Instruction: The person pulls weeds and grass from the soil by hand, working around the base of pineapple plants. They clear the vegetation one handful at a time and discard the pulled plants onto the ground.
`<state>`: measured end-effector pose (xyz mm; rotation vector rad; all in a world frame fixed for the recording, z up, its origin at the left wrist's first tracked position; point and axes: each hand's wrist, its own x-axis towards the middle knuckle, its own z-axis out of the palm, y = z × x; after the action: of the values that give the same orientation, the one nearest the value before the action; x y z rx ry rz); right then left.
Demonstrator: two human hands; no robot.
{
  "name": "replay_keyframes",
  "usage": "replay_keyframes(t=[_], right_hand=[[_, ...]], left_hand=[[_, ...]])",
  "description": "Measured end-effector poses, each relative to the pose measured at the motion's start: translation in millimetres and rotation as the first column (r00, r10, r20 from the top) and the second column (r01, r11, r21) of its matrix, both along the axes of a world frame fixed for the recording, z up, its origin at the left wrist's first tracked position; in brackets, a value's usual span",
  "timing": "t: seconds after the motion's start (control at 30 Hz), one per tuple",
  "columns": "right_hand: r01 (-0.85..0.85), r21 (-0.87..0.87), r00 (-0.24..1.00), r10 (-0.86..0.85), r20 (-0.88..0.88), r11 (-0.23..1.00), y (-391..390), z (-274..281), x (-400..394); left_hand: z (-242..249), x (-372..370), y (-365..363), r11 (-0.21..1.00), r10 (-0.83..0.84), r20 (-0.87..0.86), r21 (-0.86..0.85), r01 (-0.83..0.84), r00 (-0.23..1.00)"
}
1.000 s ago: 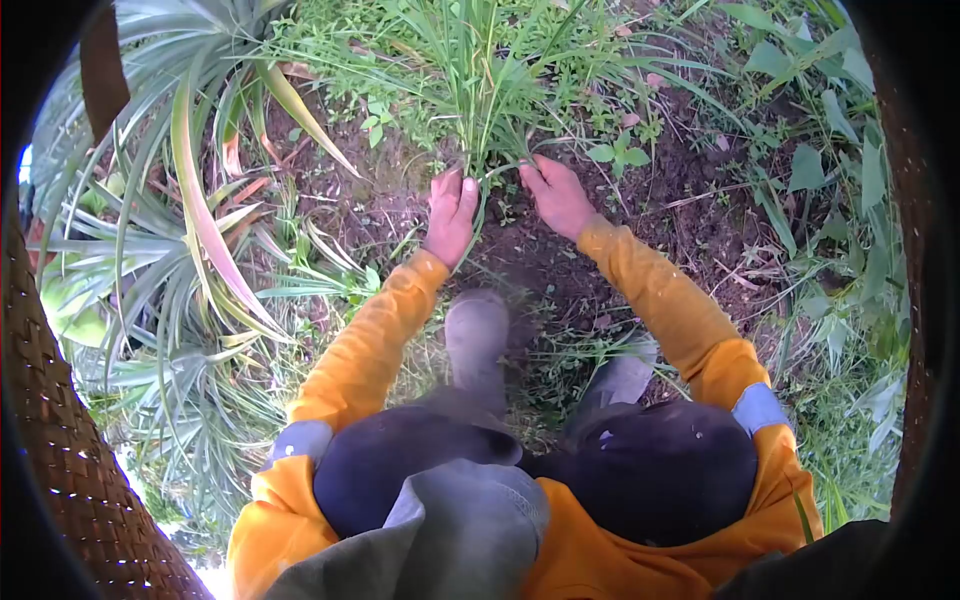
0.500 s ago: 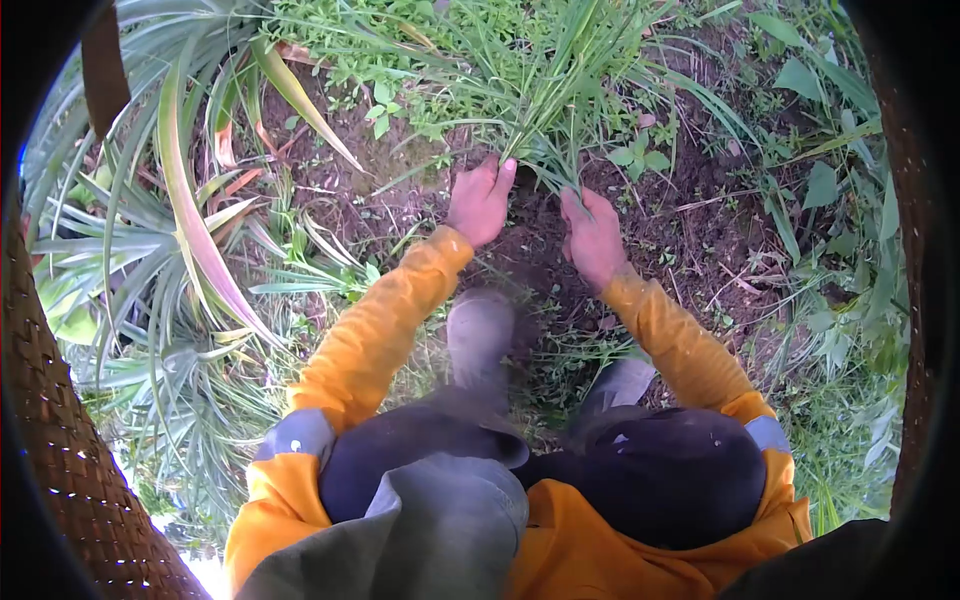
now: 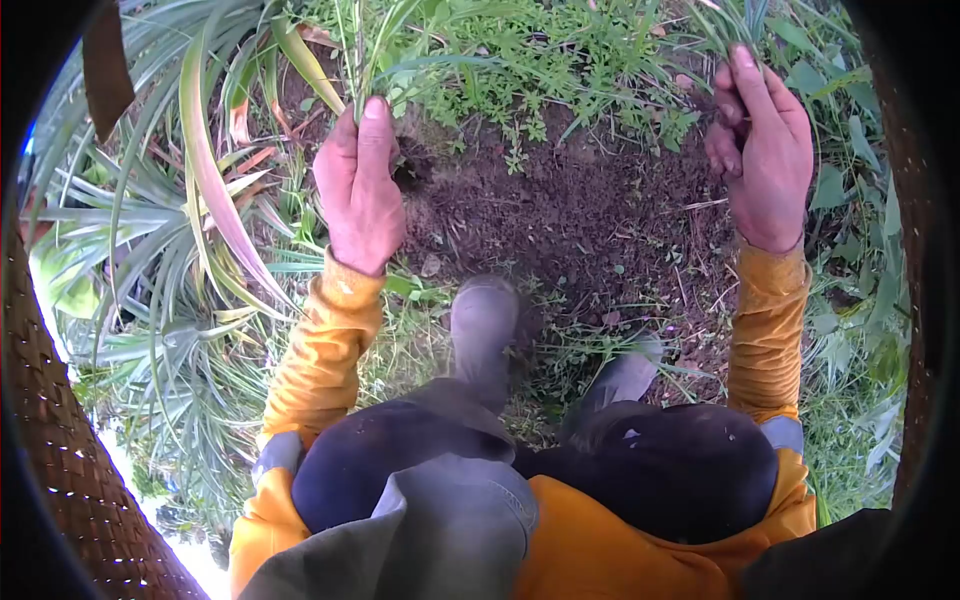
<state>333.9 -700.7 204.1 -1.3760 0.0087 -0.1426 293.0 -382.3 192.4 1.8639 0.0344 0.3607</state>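
Note:
My left hand (image 3: 362, 185) is closed, with its thumb pressed over a bunch of long green grass blades (image 3: 362, 50) that rise toward the top edge. On the other side, my right hand (image 3: 765, 150) pinches a second tuft of grass (image 3: 735, 25) between thumb and fingers. The tops of both bunches run out of the picture. Between the hands lies dark bare soil (image 3: 560, 205) with scattered small sprigs. Whether roots hang from either bunch is hidden by my fingers.
Spiky long-leaved plants (image 3: 180, 230) crowd the left side, close to my left arm. Low leafy weeds (image 3: 530, 85) grow beyond the soil. My boots (image 3: 485, 325) stand at the near edge of the soil. Broad-leaved greenery (image 3: 850, 200) lines the right. A woven brim (image 3: 80, 470) frames the view.
My hands were close together at the base of one grass clump. They have moved wide apart, left and right, each with a bunch of grass, and the clump no longer stands between them.

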Motion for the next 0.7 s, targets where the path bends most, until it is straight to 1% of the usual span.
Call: replay_keyframes(t=[0.03,0.07,0.1,0.13,0.17,0.2,0.23,0.27,0.33,0.37,0.4,0.47,0.53,0.57,0.6,0.63,0.67,0.7], right_hand=[[0.041,0.009,0.995,-0.042,0.086,0.999,0.2,-2.2,0.0],[0.086,0.019,0.982,-0.088,0.167,0.996,2.7,-12.3,0.7],[0.131,0.030,0.960,-0.134,0.246,0.991,5.3,-29.2,1.8],[0.060,-0.218,0.989,-0.028,0.147,0.974,8.8,-84.6,9.6],[-0.293,-0.362,0.931,0.178,-0.317,0.885,9.5,-119.7,11.2],[-0.332,-0.228,0.831,0.169,-0.530,0.915,4.0,-157.3,4.9],[-0.230,-0.473,0.926,0.042,-0.374,0.850,-2.7,-181.5,-1.5],[-0.197,-0.384,0.922,0.037,-0.386,0.902,-4.5,-173.3,-1.9],[-0.169,-0.196,0.877,0.057,-0.477,0.966,-9.5,-156.4,-28.1],[-0.175,-0.122,0.867,0.095,-0.490,0.977,-8.4,-157.5,-26.5],[-0.239,-0.132,0.861,0.147,-0.487,0.962,-4.9,-152.1,-24.9],[-0.375,-0.146,0.832,0.263,-0.488,0.915,15.3,-134.9,-28.9],[-0.420,-0.055,0.873,0.387,-0.296,0.906,52.8,-126.3,-49.0],[-0.417,-0.393,0.906,0.412,-0.102,0.820,62.0,-143.0,-56.6],[-0.296,-0.679,0.875,0.476,0.090,0.671,72.8,-151.2,-63.3],[-0.215,-0.687,0.899,0.415,0.138,0.694,81.7,-156.2,-73.0],[-0.291,-0.691,0.870,0.484,0.096,0.661,83.4,-168.1,-72.6],[-0.358,-0.696,0.838,0.543,0.055,0.622,80.9,-190.7,-70.5]], left_hand=[[8.5,3.2,-5.2,1.000,-0.001,0.097,-0.009,0.001,0.995],[-1.5,12.4,-3.6,1.000,-0.004,0.095,-0.001,0.004,0.995],[-27.6,29.1,3.3,1.000,-0.008,0.092,0.005,0.008,0.996],[-57.5,41.4,11.3,1.000,-0.008,0.088,0.010,0.007,0.996],[-100.9,49.0,23.8,0.993,0.115,-0.008,0.036,-0.114,0.993],[-129.2,59.6,31.1,0.970,0.237,-0.087,0.070,-0.232,0.968],[-112.1,46.8,17.2,0.988,0.140,-0.086,-0.047,-0.144,0.986],[-102.2,36.3,9.1,0.967,0.065,-0.139,-0.235,-0.097,0.988],[-99.1,17.6,-2.6,0.889,-0.062,-0.278,-0.451,-0.073,0.959],[-108.5,12.1,-7.7,0.843,-0.108,-0.328,-0.531,-0.089,0.939],[-122.3,3.7,-15.1,0.790,-0.158,-0.371,-0.604,-0.108,0.915],[-142.5,-14.9,-41.3,0.583,-0.346,-0.334,-0.809,-0.077,0.877],[-131.0,-39.2,-73.6,0.455,-0.456,-0.357,-0.881,-0.130,0.815],[-130.3,-46.4,-82.2,0.476,-0.471,-0.391,-0.867,-0.146,0.790],[-130.4,-51.2,-82.2,0.495,-0.485,-0.427,-0.854,-0.163,0.763],[-135.2,-55.3,-73.0,0.499,-0.505,-0.427,-0.854,-0.150,0.751],[-151.3,-64.1,-60.3,0.766,-0.409,-0.526,-0.642,-0.034,0.745],[-172.8,-73.8,-43.8,0.932,-0.295,-0.589,-0.351,0.091,0.752]])
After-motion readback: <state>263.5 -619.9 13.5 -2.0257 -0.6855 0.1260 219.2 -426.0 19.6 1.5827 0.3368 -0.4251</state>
